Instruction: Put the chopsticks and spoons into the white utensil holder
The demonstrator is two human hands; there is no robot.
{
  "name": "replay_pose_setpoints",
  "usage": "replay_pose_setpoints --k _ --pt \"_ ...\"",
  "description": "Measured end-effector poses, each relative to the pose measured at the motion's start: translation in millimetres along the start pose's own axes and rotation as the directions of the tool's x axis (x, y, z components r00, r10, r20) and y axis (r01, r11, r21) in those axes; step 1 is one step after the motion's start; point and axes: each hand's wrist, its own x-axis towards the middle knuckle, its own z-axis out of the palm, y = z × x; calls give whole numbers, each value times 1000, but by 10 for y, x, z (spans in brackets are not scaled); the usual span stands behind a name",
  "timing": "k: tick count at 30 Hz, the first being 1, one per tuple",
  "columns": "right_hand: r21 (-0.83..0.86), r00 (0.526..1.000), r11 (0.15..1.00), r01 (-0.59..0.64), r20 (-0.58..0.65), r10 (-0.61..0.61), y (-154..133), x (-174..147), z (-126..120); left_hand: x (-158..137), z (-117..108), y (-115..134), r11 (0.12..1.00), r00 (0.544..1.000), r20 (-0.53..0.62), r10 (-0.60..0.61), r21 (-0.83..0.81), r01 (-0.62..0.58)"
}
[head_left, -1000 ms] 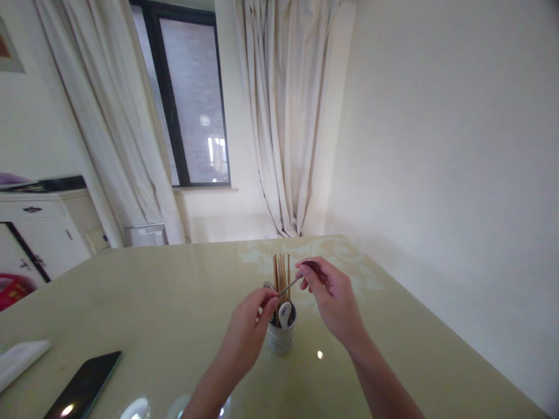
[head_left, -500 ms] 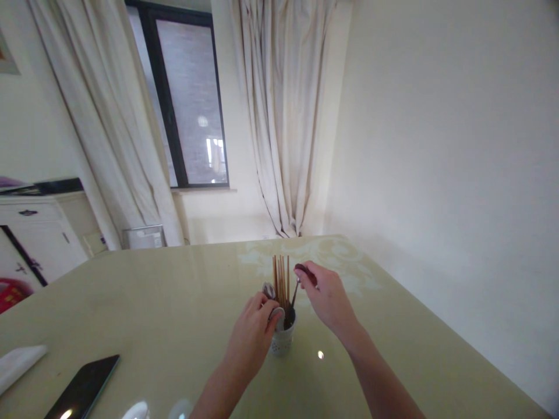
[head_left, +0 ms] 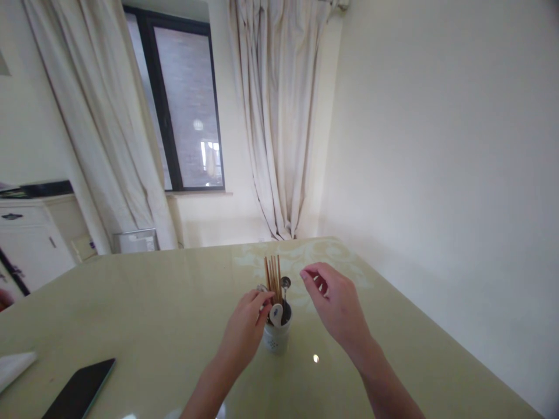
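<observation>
A white cup (head_left: 276,339) with a dotted pattern stands upright on the table, holding several brown chopsticks (head_left: 273,273). A white ceramic spoon (head_left: 276,315) leans at its front and a metal spoon (head_left: 285,283) at its right, bowl upward. Another spoon (head_left: 262,287) is partly hidden behind my left hand. My left hand (head_left: 247,321) is at the cup's left side, fingertips close to the chopsticks and white spoon, thumb and fingers apart. To the right of the cup, clear of the metal spoon, my right hand (head_left: 336,299) hangs with curled fingers, thumb and forefinger together, nothing visible in them.
The glossy table (head_left: 157,308) carries a dark phone (head_left: 81,387) at front left and a white object (head_left: 16,369) at its left edge. Beyond stand a white cabinet (head_left: 32,233), curtains (head_left: 279,116) and a window (head_left: 187,110). A wall (head_left: 437,174) runs along the right.
My right hand has let go of the metal spoon, which now stands in the cup, and moved off to the right. My left fingers have come off the white spoon. The view has shifted slightly.
</observation>
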Motion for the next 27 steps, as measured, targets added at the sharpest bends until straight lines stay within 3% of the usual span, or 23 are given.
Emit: replay_pose_setpoints --k 5,9,10,12,17,27 --pt "120 989 982 -143 -21 147 370 -555 444 -39 -110 20 993 991 -115 -69 -101 57" --pt "102 952 951 -293 -59 300 904 -1011 851 -378 100 -243 976 948 -236 -212 -95 194" --pt "99 944 944 -315 -68 323 1004 -1062 898 -471 172 -325 972 946 -222 -235 -57 228" --pt "96 930 933 -346 -97 355 1139 -1090 932 -609 288 -468 961 948 -161 -273 -8 276" --pt "94 933 935 -343 -77 350 1199 -1021 937 -634 351 -613 938 927 -180 -329 55 344" --pt "138 951 943 -304 -4 308 1216 -1026 1048 -691 414 -549 941 960 -118 -254 198 274"
